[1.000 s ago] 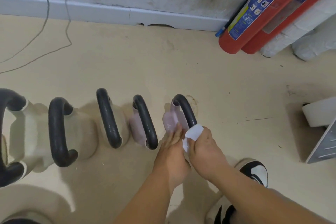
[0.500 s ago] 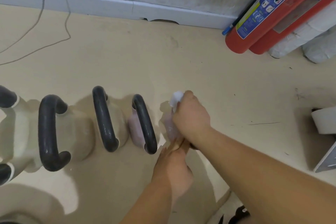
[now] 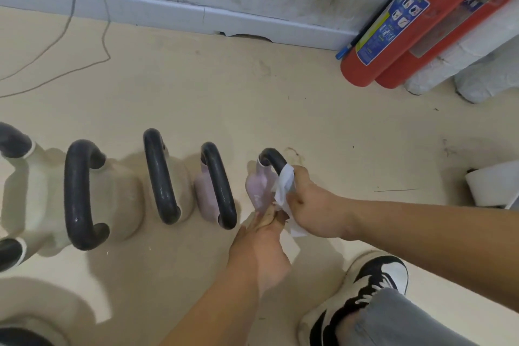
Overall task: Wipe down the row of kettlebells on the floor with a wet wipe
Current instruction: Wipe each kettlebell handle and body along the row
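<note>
Two hands are working past my shoe [image 3: 373, 281]: my left hand [image 3: 258, 250] is touching the end pink kettlebell [image 3: 258, 188], though I cannot tell its fingers' curl; my right hand [image 3: 314, 205] is squeezing the wet wipe [image 3: 284, 185] round its handle [image 3: 272, 160].

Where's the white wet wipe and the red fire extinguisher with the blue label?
white wet wipe [image 3: 284, 185]: head view, its crumpled middle.
red fire extinguisher with the blue label [image 3: 358, 71]: head view, its red bottom end.

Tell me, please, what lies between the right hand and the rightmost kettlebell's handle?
The white wet wipe, gripped by the right hand against the handle, seen in the head view.
</note>
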### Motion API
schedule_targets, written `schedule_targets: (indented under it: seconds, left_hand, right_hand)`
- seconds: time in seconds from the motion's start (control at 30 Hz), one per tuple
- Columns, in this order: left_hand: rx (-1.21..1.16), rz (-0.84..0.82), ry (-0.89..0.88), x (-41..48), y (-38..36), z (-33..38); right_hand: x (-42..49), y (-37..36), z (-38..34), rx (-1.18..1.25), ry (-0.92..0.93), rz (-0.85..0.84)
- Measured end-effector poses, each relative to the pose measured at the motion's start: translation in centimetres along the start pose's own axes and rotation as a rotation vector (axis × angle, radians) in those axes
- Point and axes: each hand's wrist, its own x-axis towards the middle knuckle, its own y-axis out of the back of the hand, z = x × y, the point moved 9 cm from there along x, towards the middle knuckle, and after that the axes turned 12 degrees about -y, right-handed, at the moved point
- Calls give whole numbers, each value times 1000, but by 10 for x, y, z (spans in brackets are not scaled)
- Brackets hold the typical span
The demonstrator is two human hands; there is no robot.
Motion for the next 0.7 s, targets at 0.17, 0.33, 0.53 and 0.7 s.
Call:
schedule_targets:
  seconds: [0.17, 0.33, 0.53, 0.7]
  left_hand:
    - [73, -7, 12, -1, 1, -4]
    - [138, -29, 47, -3, -3, -4]
    - [170, -32, 68, 2, 0, -3]
    - [202, 19, 74, -1, 5, 3]
  right_hand:
    - [18, -9, -1, -47, 41, 45]
    - [69, 19, -53, -91, -40, 101]
    - [90, 11, -56, -237, -69, 106]
    - [23, -6, -6, -68, 111, 193]
